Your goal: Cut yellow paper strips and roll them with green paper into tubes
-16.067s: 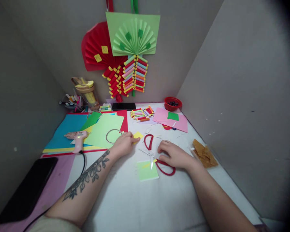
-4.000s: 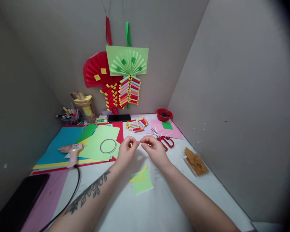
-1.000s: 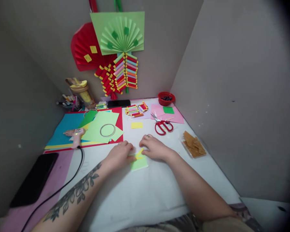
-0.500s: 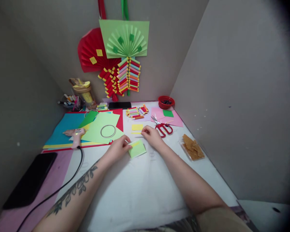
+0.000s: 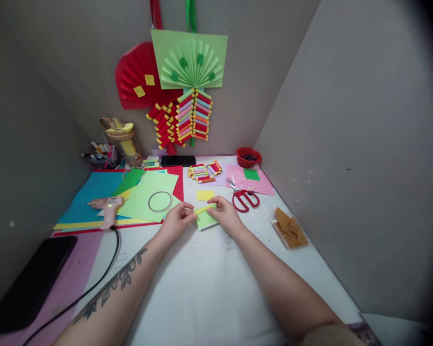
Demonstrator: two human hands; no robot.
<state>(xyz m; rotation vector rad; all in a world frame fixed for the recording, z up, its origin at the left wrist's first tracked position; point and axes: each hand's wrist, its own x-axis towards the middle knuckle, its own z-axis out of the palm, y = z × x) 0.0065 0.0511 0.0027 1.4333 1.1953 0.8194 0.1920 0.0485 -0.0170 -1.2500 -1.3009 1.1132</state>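
Note:
A small light green paper piece [image 5: 206,220] lies between my two hands at the middle of the table, with a thin yellow strip [image 5: 203,209] along its far edge. My left hand [image 5: 180,219] pinches the left end of the strip at the green piece's corner. From the right, my right hand [image 5: 224,215] has thumb and fingers closed on the strip's other end, over the green piece. Just beyond them lies a yellow paper rectangle [image 5: 205,195].
Red-handled scissors [image 5: 244,199] lie right of my right hand. A glue gun [image 5: 110,210] with a black cord rests on coloured sheets [image 5: 94,192] at left. Further right sit a tray of brown pieces [image 5: 290,229] and a red bowl [image 5: 248,164]. Paper decorations [image 5: 193,62] hang on the wall.
My right hand has come down and towards me from beside the yellow rectangle, bringing a yellow strip onto the green piece. The view has shifted slightly.

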